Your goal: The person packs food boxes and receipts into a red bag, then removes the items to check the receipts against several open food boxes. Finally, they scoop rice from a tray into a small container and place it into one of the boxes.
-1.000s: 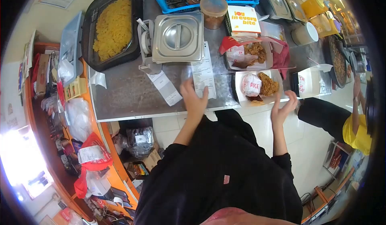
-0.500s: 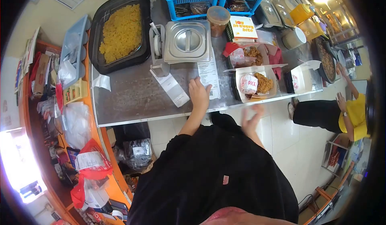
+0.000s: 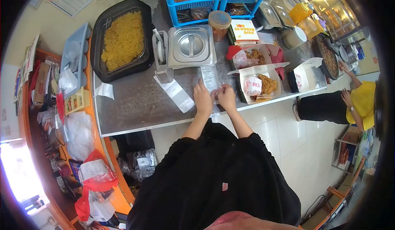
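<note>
A long printed receipt (image 3: pixel 210 77) runs out from beneath the steel lidded pan (image 3: pixel 192 47). My left hand (image 3: pixel 203 98) is at the receipt's lower left edge, fingers curled on it. Beside it, my right hand (image 3: pixel 226 97) pinches the receipt's lower right edge, and the two hands nearly meet. The paper's bottom end is mostly hidden by my fingers. Left of my hands lies another printed slip (image 3: pixel 177 95). To the right, an open box holds fried chicken (image 3: pixel 268 84) and a wrapped rice pack (image 3: pixel 253 85).
A black tray of yellow rice (image 3: pixel 123 41) stands at the back left. Blue basket racks (image 3: pixel 193 3), a brown-filled jar (image 3: pixel 219 22) and a second chicken box (image 3: pixel 256 56) line the back. Another open box (image 3: pixel 304 76) sits right. A person in yellow (image 3: pixel 362 104) stands farther right.
My right hand has come up from beside the table's front edge to the receipt. My left hand stays on the paper. The receipt's lower part is now covered by both hands.
</note>
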`<state>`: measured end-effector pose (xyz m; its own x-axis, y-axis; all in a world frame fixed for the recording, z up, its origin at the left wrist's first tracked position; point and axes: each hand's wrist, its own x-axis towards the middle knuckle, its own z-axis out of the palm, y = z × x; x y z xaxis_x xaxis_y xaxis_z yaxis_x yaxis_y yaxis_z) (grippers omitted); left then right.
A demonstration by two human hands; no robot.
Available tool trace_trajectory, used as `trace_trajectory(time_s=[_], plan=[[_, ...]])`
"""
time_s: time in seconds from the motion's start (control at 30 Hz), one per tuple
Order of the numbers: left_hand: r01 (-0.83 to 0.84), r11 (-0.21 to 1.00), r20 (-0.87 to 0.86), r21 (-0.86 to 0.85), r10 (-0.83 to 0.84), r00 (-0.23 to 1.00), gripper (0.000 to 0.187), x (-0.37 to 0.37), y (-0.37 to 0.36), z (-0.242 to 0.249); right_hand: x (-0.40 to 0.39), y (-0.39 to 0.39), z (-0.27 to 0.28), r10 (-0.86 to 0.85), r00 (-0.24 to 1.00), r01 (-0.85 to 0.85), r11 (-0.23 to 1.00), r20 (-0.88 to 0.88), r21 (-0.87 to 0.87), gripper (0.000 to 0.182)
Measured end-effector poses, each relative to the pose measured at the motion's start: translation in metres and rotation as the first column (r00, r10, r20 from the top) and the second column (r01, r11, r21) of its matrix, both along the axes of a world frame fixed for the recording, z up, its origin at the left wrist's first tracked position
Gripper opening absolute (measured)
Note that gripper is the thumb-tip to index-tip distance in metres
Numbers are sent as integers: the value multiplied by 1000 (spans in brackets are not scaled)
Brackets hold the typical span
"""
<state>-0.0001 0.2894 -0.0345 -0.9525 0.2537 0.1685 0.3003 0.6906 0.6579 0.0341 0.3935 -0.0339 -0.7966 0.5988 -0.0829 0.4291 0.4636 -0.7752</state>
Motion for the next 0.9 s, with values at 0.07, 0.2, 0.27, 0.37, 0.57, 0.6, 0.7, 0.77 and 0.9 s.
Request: trace_trajectory(time_s=[0.07,0.2,0.27,0.37,0.57,0.6,0.7,0.77,0.9], plan=[[10,997,28,72,-12,1000,77,1,-4,3,3,4,-3,-33,999,28,993,-41,-118,19],[-177,779,526,602,-220,822,64,4,-10,39,25,12,30,5,998,-43,826,-68,-562,11],[-391,582,696,713,-520,495,37,5,-18,43,40,11,61,47,995,-94,761,-90,-641,11],[-541,468,679,699,-672,296,32,11,-25,65,70,22,78,113,979,-182,863,-171,-472,14],[-455,517,682,725,-634,365,29,10,-45,105,142,103,52,72,996,-11,719,-59,695,46],[-461,491,667,739,-630,399,29,8,-48,114,146,111,48,108,993,-44,717,-48,696,47],[-404,440,591,802,-684,427,52,-2,-55,127,139,131,32,175,984,-101,729,-42,677,49],[-354,395,526,848,-712,466,61,-6,-51,149,127,131,20,175,981,-78,756,-86,650,48],[-238,246,341,940,-738,582,68,-20,-59,164,120,120,15,203,976,-119,796,-77,593,47]])
